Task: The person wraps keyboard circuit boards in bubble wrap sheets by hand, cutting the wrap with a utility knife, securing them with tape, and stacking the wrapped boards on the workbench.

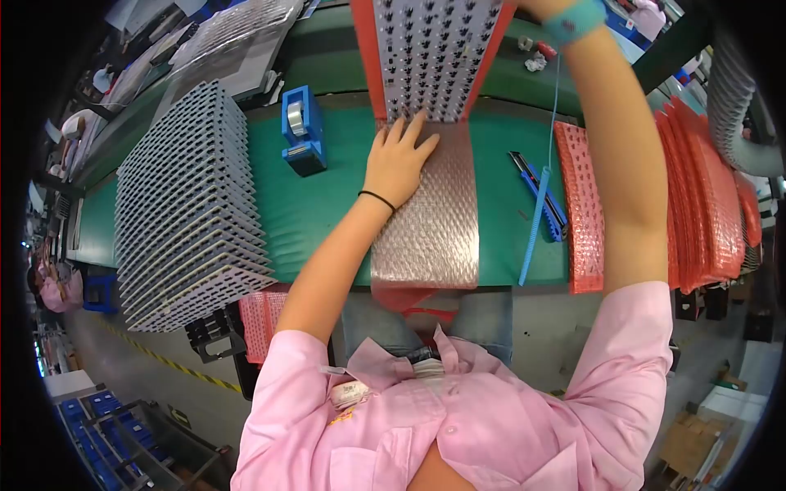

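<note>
My left hand (397, 164) lies with its fingers spread, the tips touching the near edge of a pale panel with rows of small dark parts (438, 53). Under its palm is a strip of bubble wrap (434, 221), which hangs slightly over the table's front edge. Red wrap (485, 69) borders the panel on both sides. My right hand (536, 6) reaches to the panel's far right side, below a teal wristband (575, 20). The top of the frame cuts it off, and its fingers are hidden.
At left stands a tall stack of grey panels (188, 213). A blue tape dispenser (303, 131) sits beside it. To the right lie a blue cutter knife (540, 196), a coiled blue cord (536, 229) and several red bubble bags (704, 204). Green matting (327, 200) covers the table.
</note>
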Tool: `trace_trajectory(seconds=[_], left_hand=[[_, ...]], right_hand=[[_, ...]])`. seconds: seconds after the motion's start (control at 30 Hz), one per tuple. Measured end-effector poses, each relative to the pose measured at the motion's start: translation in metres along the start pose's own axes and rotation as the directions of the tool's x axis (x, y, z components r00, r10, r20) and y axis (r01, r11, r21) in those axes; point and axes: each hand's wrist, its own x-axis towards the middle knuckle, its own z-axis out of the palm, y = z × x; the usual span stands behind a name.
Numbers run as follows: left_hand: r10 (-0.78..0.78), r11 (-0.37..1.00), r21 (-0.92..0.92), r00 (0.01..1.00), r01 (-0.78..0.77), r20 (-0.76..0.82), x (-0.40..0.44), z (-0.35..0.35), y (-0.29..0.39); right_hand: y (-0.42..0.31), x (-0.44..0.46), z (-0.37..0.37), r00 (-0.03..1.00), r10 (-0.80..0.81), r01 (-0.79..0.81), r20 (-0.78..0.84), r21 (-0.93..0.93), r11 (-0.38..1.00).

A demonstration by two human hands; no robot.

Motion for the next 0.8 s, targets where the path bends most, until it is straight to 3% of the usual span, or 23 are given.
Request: trace_trajectory(seconds=[0.03,0.07,0.1,0.13,0.17,0.2,0.27,0.3,0.37,0.57,0.7,0.8], left_hand=[[-0.011,1.000,-0.027,0.999,0.012,0.032,0.001,-0.001,0.000],[-0.013,1.000,-0.025,1.000,0.014,0.025,-0.001,-0.003,0.004],[-0.012,0.998,-0.055,0.998,0.015,0.058,-0.005,-0.008,0.012],[-0.011,0.996,-0.085,0.996,0.018,0.092,-0.012,-0.014,0.022],[-0.009,0.993,-0.115,0.992,0.024,0.129,-0.021,-0.021,0.033],[-0.010,0.989,-0.145,0.986,0.034,0.168,-0.033,-0.029,0.044],[0.053,0.962,-0.272,0.974,0.009,0.221,-0.065,-0.055,0.070],[0.047,0.962,-0.272,0.973,0.016,0.225,-0.079,-0.070,0.082],[0.203,0.906,-0.414,0.945,-0.084,0.255,-0.105,-0.099,0.099],[0.282,0.901,-0.401,0.925,-0.165,0.253,-0.155,-0.124,0.127],[0.179,0.772,-0.633,0.933,0.063,0.311,-0.189,-0.126,0.141],[0.067,0.810,-0.552,0.902,0.201,0.427,-0.206,-0.120,0.147]], right_hand=[[-0.011,-0.009,-0.008,0.975,-0.145,0.126,-0.168,-0.117,0.985],[-0.025,-0.020,-0.017,0.983,-0.005,0.036,0.181,-0.169,0.985],[-0.042,-0.030,-0.029,0.855,0.156,-0.030,0.494,-0.253,0.967],[-0.059,-0.041,-0.045,0.859,0.152,-0.024,0.489,-0.258,0.966],[-0.076,-0.053,-0.060,0.972,0.000,0.037,0.234,-0.154,0.987],[-0.089,-0.063,-0.070,0.990,-0.132,0.129,-0.053,-0.066,0.990],[-0.107,-0.091,-0.066,0.962,-0.248,0.244,-0.114,-0.047,0.969],[-0.121,-0.106,-0.073,0.962,-0.249,0.246,-0.112,-0.040,0.969],[-0.151,-0.135,-0.089,0.970,-0.155,0.145,0.186,0.067,0.987],[-0.201,-0.208,-0.069,0.972,-0.097,0.058,0.212,0.181,0.982],[-0.227,-0.260,-0.040,0.981,-0.053,0.031,0.187,0.114,0.993],[-0.231,-0.276,-0.030,0.988,-0.019,0.005,0.152,0.094,0.996]])
